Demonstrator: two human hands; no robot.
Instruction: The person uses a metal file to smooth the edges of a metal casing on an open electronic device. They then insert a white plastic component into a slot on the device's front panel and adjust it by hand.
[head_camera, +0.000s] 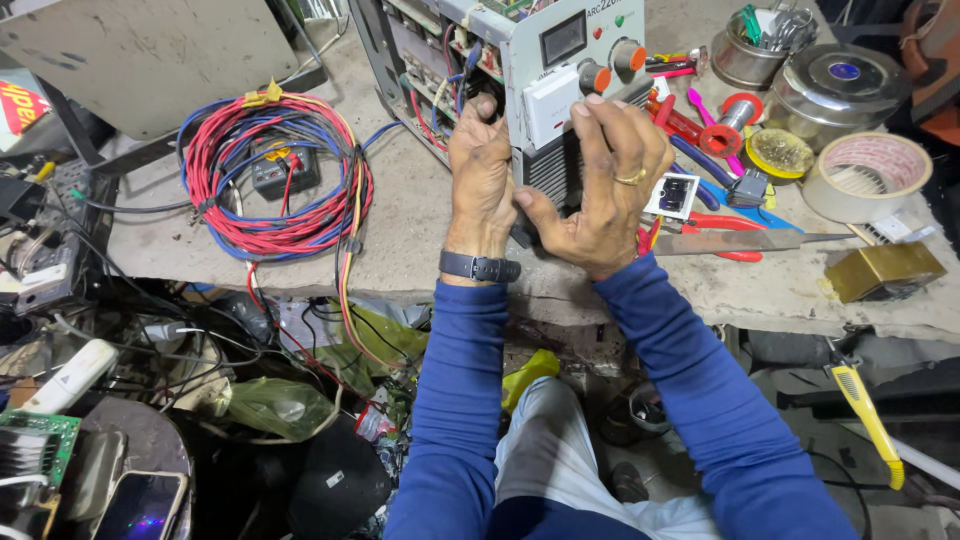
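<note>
Blue sleeves nearest me | my left hand (481, 175) and right hand (610, 185) both clench fingers on grey welder unit (560, 90) standing on desk (420, 210) | white label (551, 104) on its front | gold box (884, 269) far right

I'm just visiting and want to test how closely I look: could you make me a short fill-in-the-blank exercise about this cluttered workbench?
1. Both hands, the left hand and the right hand, grip the grey metal machine with open side, whose front carries two ____ knobs.
2. The right hand wears a gold ____.
3. The coil of red and blue wires lies to the ____ of the machine.
4. The left wrist wears a dark ____.

Missing words: orange; ring; left; band
</note>
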